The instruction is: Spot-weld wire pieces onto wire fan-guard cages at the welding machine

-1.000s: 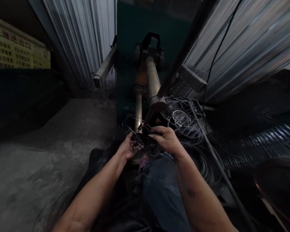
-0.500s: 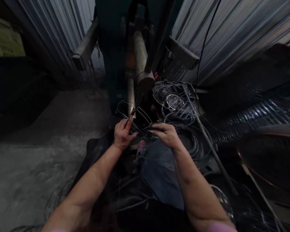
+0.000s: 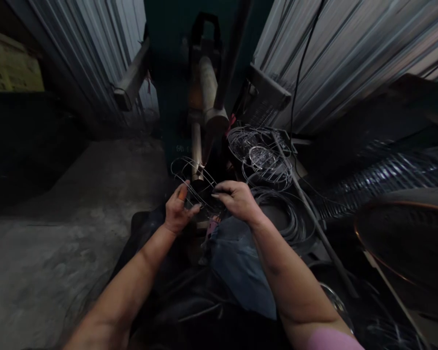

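Note:
A round wire frame (image 3: 205, 181) of thin metal rings sits tilted around the lower metal rod (image 3: 197, 150) of a machine. My right hand (image 3: 237, 197) pinches the right side of this wire frame between thumb and fingers. At its left side is my left hand (image 3: 177, 209), thumb and fingers apart, with an orange wrap on one finger. The fingertips are near or touching the wire; dim light hides the exact contact. Above the frame, a thick metal cylinder (image 3: 209, 90) of the machine points toward me, with a dark pointed piece below its end.
Tangled wire rings (image 3: 264, 158) and a coil of wire (image 3: 288, 214) lie to the right, beside a long bar (image 3: 317, 228). A round copper-coloured rim (image 3: 387, 265) stands far right. Blue cloth (image 3: 241, 262) covers my lap. A yellow crate (image 3: 12, 68) is at upper left.
Both hands have shifted slightly left, and the wire frame has turned or tilted around the rod. My left hand's fingers are farther from the rod. The camera view has also moved a little.

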